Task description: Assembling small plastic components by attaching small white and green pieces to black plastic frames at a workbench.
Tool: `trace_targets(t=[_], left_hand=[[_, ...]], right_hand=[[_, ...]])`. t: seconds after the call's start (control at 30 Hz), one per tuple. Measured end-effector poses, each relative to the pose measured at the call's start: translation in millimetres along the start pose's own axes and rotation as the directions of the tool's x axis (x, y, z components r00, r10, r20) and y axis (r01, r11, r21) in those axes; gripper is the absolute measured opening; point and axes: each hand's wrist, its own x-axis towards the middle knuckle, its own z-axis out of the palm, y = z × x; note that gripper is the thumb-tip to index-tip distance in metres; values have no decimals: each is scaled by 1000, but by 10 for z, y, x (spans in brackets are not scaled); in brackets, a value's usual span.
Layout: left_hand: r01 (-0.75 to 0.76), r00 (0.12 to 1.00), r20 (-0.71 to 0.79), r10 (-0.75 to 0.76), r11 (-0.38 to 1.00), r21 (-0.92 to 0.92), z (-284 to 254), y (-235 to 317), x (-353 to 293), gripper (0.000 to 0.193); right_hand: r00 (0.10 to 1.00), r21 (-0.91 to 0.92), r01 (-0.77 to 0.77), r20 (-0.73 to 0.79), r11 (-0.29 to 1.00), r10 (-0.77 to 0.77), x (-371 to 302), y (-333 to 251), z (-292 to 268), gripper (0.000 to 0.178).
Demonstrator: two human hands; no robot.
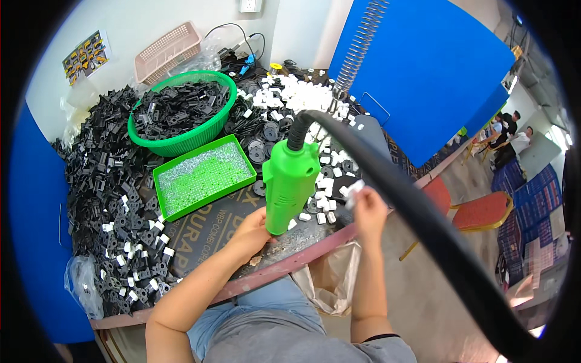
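A green electric screwdriver (290,181) hangs upright on a coil spring (360,48), its black cord (417,212) sweeping across to the lower right. My left hand (251,235) is at the tool's lower end, with fingers curled; the screwdriver hides part of them and whatever they hold. To the right, past the table edge, my right hand (370,212) is closed on a small white plastic piece (354,190). White plastic pieces (321,202) and black round discs (260,150) are scattered on the table behind the tool. A shallow green tray (158,181) holds many small shiny screws.
A green basket (181,145) full of black plastic parts stands behind the tray. Black parts (97,163) are heaped at left, some with white caps. A beige basket (167,51) leans at the wall. An open bag (327,278) hangs below the table edge. Red chairs (484,212) stand right.
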Motion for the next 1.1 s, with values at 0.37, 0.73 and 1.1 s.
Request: trace_targets(t=[0.37, 0.73, 1.1], left_hand=[[-173, 972, 177, 152, 978, 112, -297, -190, -488, 30], [184, 535, -434, 725, 401, 897, -1830, 708, -1149, 14], [698, 491, -762, 422, 332, 634, -3601, 795, -567, 27]], right_hand=[[938, -20, -120, -329, 993, 107, 2783, 1311, -1351, 38], [802, -82, 438, -413, 895, -430, -113, -528, 340, 20], [564, 147, 709, 469, 690, -679, -1202, -633, 1470, 12]])
